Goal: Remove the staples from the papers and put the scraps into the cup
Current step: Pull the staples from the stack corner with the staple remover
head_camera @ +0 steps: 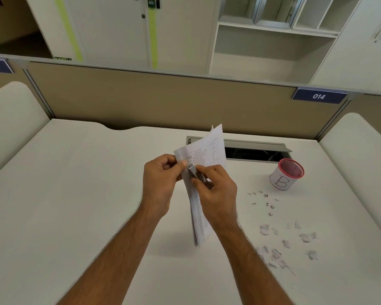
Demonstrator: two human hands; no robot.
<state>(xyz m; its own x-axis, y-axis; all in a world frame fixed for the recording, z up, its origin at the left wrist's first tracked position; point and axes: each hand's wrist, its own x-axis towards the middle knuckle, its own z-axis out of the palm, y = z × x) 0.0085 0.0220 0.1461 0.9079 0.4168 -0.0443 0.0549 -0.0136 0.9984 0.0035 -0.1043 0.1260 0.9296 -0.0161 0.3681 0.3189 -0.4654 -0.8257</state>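
Papers [204,150], a stapled sheaf, stand on edge above the desk [75,194], your left hand [158,183] pinching the top corner w/ thumb & fingers. Your right hand [216,190] is clamped on a metal staple remover [196,173], its tip at that corner. At right: loose staples [266,202], paper scraps [284,243], and behind them the red-rimmed cup [286,175] marked "B".

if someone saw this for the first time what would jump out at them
First, the two hands in the middle: the left hand pinches a stack of papers held up off the desk, while the right hand works a small metal staple remover at its corner. Next, to the right, a red-rimmed cup marked B, with pulled staples and torn paper scraps lying loose on the desk in front of it.
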